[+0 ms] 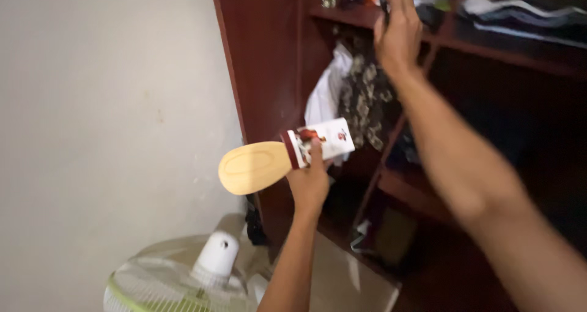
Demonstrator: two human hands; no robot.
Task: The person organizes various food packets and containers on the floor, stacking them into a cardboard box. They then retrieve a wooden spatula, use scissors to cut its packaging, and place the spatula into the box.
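The wooden spatula point(254, 166) is being held out in front of the dark red wardrobe point(263, 61), its pale oval blade pointing left toward the wall point(110, 104) and its handle hidden inside a white and red cardboard sleeve point(321, 142). It is looking light and stiff, unlikely to bend or break, though the glossy sleeve is probably slippery and may slide along the handle; the surest hold seems to be where the left hand point(309, 183) is already gripping, fingers wrapped around the sleeved handle just behind the blade.

The right hand point(398, 33) is reaching up to the upper shelf point(354, 15), its grip clenched around a thin dark object point(384, 3) (too small and blurred to name). Folded clothes point(520, 9) are lying on that shelf further right, while a white garment point(324, 95) and a patterned cloth point(364, 98) are hanging just behind the spatula, close enough to snag it. Below, a standing fan point(189, 275) with a green-rimmed grille is crowding the floor beside the wardrobe.
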